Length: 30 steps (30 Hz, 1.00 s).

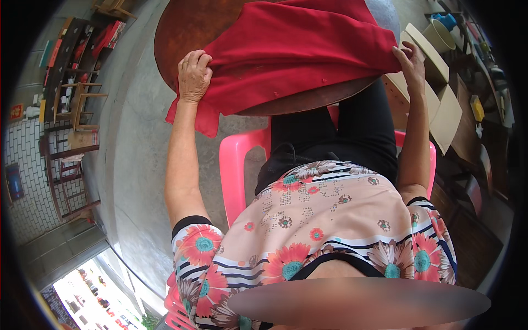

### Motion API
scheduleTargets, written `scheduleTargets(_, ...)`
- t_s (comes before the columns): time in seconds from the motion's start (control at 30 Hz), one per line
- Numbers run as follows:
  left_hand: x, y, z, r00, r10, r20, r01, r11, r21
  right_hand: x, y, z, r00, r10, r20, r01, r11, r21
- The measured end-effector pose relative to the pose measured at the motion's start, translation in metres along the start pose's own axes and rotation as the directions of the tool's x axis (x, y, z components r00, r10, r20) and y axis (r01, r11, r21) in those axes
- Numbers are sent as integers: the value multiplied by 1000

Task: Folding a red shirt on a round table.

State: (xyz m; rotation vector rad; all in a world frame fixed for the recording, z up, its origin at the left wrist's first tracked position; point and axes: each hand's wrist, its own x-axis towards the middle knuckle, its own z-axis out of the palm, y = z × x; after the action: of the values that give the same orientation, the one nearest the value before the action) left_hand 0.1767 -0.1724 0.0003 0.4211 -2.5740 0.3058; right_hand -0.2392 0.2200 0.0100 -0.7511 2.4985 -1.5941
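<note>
A red cloth (297,45), with folds running across it, lies spread over a round brown table (181,29). At the cloth's left edge my left hand (195,74) grips the fabric with curled fingers, and a loose corner hangs below the table's rim beside my wrist. My right hand (409,62) pinches the cloth's right edge between thumb and fingers, just past the table's rim. Small bits, like lint or thread, show on the cloth's near part.
I sit on a pink plastic armchair (235,165) close to the table. An opened cardboard box (445,111) stands at the right, near a beige bucket (439,35). Wooden chairs (78,103) and shelves with goods line the left side, beyond a concrete floor (128,165).
</note>
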Motion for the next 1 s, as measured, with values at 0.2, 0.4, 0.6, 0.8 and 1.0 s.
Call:
scheduleTargets(0.2,-9,4,-16,991,-61,123,70,995,-74,7,19,13,984,84,158,-52,979,-196)
scheduleTargets(0.4,-6,-1,2,991,-62,118,60,998,20,19,16,14,950,10,313,62,973,-220)
scheduleTargets(0.6,-7,4,9,991,-111,71,109,994,31,24,19,11,957,-135,258,215,925,-313)
scheduleTargets(0.8,-10,9,8,998,-59,-6,60,992,109,31,-6,30,991,-19,134,56,960,-276)
scheduleTargets(1.0,-7,10,10,999,-42,1,42,992,118,48,1,34,994,-81,75,90,986,-138)
